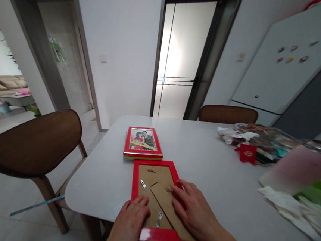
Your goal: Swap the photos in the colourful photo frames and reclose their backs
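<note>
A red picture frame lies face down at the near edge of the table, showing its brown backing board with a folded-in stand flap and several small metal clips. My left hand grips the near left corner, fingers over the left side and thumb along the near edge. Stretched over the right side, my right hand has a fingertip at the metal clip there, other fingers resting on the board. Just beyond is a stack of frames; the top one, red, shows a photo of two people.
White table with a rounded left corner. On its right lie a red packet, crumpled tissues, plastic bags and a pinkish container. Brown chairs stand at the left and far side.
</note>
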The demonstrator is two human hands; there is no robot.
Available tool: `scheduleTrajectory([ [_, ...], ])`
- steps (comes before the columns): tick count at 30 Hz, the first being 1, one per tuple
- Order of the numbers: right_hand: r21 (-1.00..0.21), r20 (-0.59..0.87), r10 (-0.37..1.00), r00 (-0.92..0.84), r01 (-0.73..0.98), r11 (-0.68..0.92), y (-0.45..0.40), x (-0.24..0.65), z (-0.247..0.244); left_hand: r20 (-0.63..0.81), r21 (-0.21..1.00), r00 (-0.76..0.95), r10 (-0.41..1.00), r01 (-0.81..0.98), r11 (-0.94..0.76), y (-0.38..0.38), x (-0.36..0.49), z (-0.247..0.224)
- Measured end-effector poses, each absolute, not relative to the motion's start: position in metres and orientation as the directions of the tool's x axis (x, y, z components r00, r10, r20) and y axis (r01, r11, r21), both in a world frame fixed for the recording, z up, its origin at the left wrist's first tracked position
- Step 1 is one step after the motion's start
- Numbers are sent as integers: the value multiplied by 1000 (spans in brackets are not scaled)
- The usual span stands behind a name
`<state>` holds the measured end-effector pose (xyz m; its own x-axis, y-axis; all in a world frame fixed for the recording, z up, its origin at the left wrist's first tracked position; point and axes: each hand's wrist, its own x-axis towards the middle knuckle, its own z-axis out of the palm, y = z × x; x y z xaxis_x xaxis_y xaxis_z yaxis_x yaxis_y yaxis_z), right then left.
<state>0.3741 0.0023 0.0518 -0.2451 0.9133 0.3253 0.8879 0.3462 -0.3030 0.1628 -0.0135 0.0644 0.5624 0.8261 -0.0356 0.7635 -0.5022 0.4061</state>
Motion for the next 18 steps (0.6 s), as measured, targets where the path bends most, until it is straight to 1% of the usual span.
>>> scheduleTrajectory([
  [2, -281, 323, 881, -345, 854, 437, -8, 368, 56, -14, 419, 554, 832, 759, -498, -14, 162, 63],
  [4, -281, 281, 838, -468, 794, 538, -18, 359, 63, 4, 425, 550, 835, 755, -500, -15, 162, 61],
  [7, -284, 204, 794, -573, 741, 608, -28, 347, 72, 28, 433, 544, 839, 749, -501, -15, 161, 59],
  [12, -298, 155, 771, -618, 715, 633, -30, 346, 77, 37, 450, 537, 843, 744, -494, -14, 161, 59],
  [15, -331, 167, 768, -618, 699, 634, -30, 348, 77, 40, 455, 538, 842, 741, -494, -13, 160, 58],
  [18, -384, 197, 797, -571, 703, 599, -24, 345, 76, 40, 463, 540, 841, 736, -494, -13, 160, 57],
])
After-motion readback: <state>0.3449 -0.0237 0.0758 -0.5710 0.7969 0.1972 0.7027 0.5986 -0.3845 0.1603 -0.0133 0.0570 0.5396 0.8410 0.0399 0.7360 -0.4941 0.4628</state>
